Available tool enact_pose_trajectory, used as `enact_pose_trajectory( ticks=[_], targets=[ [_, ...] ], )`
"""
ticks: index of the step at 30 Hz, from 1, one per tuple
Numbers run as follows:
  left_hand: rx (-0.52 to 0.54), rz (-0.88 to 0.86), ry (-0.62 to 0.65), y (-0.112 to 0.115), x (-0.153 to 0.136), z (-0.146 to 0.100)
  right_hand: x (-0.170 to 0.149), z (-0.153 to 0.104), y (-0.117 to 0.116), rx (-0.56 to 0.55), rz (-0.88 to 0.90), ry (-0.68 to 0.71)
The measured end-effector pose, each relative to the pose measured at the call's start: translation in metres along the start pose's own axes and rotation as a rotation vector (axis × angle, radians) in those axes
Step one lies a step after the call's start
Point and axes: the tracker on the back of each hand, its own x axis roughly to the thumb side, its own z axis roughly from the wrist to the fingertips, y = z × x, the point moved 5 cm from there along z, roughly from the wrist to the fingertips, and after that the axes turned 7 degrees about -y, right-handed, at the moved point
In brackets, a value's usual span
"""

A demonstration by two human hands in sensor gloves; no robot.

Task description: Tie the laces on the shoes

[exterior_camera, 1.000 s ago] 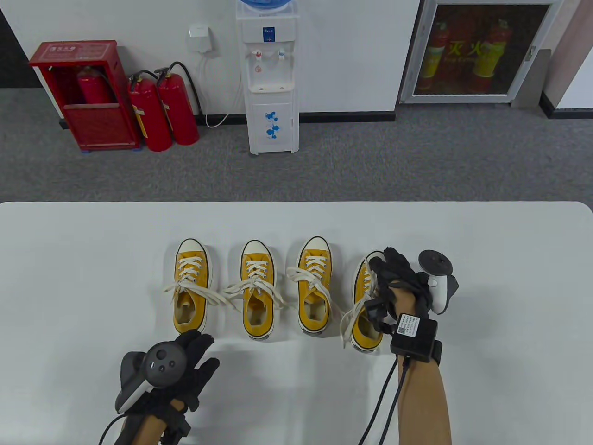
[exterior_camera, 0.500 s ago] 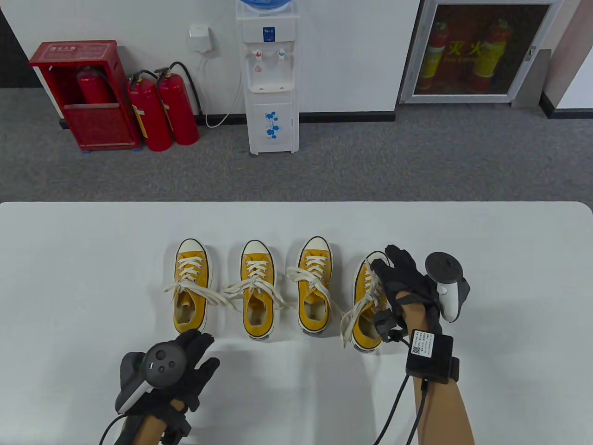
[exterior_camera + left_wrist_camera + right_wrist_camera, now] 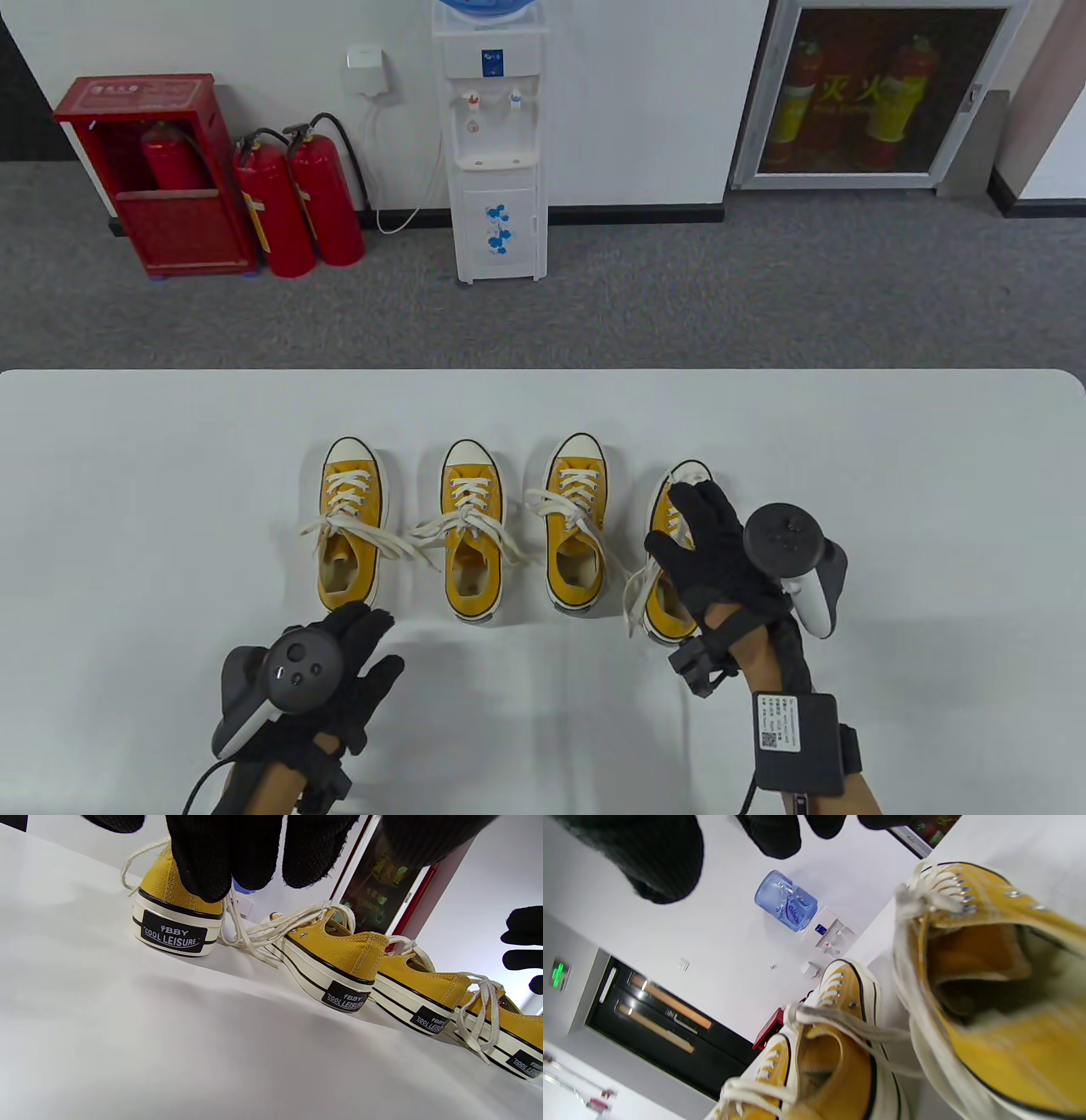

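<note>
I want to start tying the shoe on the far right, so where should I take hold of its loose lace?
Probably pinch the loose lace where it trails off the rightmost shoe on its left, near the heel. That stretch lies free on the table, so the left hand could come from that side while the right hand hovers over the tongue.

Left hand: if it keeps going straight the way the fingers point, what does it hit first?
Probably the heel of the leftmost yellow canvas sneaker: the left hand points its straight fingers at it, their tips overlapping the heel in the table view. Contact is unclear.
</note>
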Motion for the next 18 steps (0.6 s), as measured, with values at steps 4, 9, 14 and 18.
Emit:
enact_pose_trajectory(
  ticks=[4,9,14,18],
  targets=[
    [0.001,0.007,0.006,0.001,0.002,-0.001,0.005,-0.018,-0.015,0.032,-0.042,0.05],
    [0.003,0.016,0.01,0.002,0.004,-0.001,0.015,-0.04,-0.035,0.023,-0.229,0.13],
    [0.009,0.028,0.02,0.002,0.007,-0.003,0.022,-0.056,-0.059,0.031,-0.377,0.197],
    [0.012,0.031,0.028,0.002,0.011,-0.005,0.025,-0.064,-0.082,0.054,-0.486,0.236]
  ],
)
